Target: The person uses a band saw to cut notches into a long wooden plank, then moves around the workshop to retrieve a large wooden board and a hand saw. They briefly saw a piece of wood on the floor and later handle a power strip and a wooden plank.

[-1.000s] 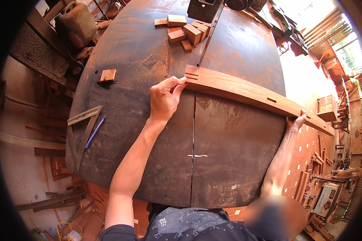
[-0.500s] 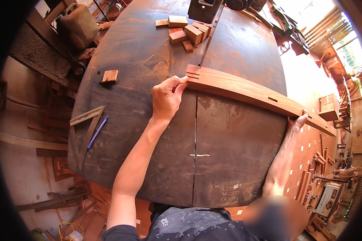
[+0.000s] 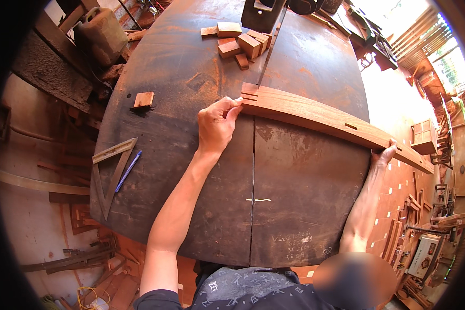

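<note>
A long reddish-brown wooden beam point(image 3: 310, 112) lies slantwise across the dark saw table point(image 3: 305, 170), its right end jutting past the table edge. Slots are cut into its left end, and mortises show along its upper face. My left hand point(image 3: 218, 124) pinches the slotted left end between thumb and fingers. Farther along, my right hand point(image 3: 385, 154) grips the beam near the table's right edge, thumb on top and fingers mostly hidden beneath. The thin bandsaw blade point(image 3: 272, 49) comes down to the beam's left end, just right of my left hand, and appears to touch the wood.
Several small wooden blocks point(image 3: 249, 45) are heaped left of the blade, with a single block point(image 3: 143, 99) farther left. A triangular square point(image 3: 108, 173) and a blue pen point(image 3: 128, 171) lie at the table's left. The saw's dark upper housing point(image 3: 261, 15) hangs over the far side.
The whole view has shifted slightly. Both hands keep the same hold on the beam, and its position against the blade looks nearly the same.
</note>
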The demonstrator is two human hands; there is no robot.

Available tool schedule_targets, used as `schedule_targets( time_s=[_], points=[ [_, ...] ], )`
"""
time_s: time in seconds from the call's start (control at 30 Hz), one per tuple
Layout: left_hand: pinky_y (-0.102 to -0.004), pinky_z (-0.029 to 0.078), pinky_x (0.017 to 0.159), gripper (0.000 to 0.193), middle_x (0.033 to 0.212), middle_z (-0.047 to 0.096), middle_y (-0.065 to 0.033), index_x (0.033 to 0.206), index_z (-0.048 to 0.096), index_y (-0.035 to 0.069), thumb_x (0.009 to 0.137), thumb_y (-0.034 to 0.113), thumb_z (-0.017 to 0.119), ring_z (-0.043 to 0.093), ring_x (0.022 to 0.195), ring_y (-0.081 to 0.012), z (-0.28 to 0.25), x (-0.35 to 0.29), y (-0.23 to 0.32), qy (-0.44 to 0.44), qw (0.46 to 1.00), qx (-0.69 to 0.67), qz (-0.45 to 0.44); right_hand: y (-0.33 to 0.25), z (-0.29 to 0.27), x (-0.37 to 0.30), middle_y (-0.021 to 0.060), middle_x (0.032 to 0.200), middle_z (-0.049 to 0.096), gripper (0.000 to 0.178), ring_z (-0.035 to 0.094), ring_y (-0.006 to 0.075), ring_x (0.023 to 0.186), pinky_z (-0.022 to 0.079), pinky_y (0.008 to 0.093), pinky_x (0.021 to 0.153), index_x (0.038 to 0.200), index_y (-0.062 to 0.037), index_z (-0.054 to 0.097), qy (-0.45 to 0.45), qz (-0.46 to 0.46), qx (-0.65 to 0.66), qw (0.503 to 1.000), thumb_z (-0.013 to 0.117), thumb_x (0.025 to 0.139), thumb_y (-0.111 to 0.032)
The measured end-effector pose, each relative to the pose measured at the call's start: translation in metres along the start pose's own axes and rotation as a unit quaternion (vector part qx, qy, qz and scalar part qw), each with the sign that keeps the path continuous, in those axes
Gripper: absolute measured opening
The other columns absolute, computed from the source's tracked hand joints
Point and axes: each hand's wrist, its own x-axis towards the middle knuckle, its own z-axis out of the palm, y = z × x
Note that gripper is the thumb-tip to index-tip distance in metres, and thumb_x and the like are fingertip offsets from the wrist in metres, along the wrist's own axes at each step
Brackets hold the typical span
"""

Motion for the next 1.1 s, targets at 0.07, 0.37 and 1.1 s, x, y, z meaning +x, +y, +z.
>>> schedule_targets(
  time_s=[0.07, 0.37, 1.1],
  points=[
    [-0.0225, 0.053, 0.060, 0.004, 0.080, 0.075, -0.0042, 0.093, 0.073, -0.001, 0.089, -0.001, 0.072, 0.068, 0.068, -0.0066, -0.001, 0.001, 0.000, -0.004, 1.000, 0.008, -0.005, 0.002, 0.001, 0.001, 0.0101, 0.106, 0.065, 0.044, 0.063, 0.0259, 0.098, 0.053, 0.0430, 0.079, 0.110, -0.0081, 0.060, 0.000, 0.000, 0.005, 1.000, 0.060, 0.081, -0.041],
    [-0.0221, 0.050, 0.059, 0.004, 0.075, 0.073, -0.0045, 0.093, 0.072, -0.002, 0.089, 0.000, 0.072, 0.065, 0.066, -0.0051, -0.001, 0.002, 0.001, -0.008, 1.000, 0.015, -0.009, 0.001, -0.006, 0.006, 0.0116, 0.113, 0.061, 0.048, 0.060, 0.0278, 0.105, 0.052, 0.0468, 0.083, 0.116, -0.0057, 0.057, -0.015, 0.000, 0.008, 1.000, 0.058, 0.081, -0.039],
    [-0.0294, 0.050, 0.058, 0.008, 0.079, 0.071, -0.0167, 0.088, 0.069, -0.001, 0.084, 0.002, 0.076, 0.070, 0.063, -0.0196, 0.000, 0.005, 0.002, -0.001, 1.000, 0.002, -0.015, 0.001, 0.002, 0.002, 0.0125, 0.115, 0.060, 0.049, 0.059, 0.0282, 0.109, 0.050, 0.0475, 0.089, 0.118, -0.0049, 0.056, -0.012, -0.003, 0.004, 1.000, 0.058, 0.082, -0.038]
  ],
)
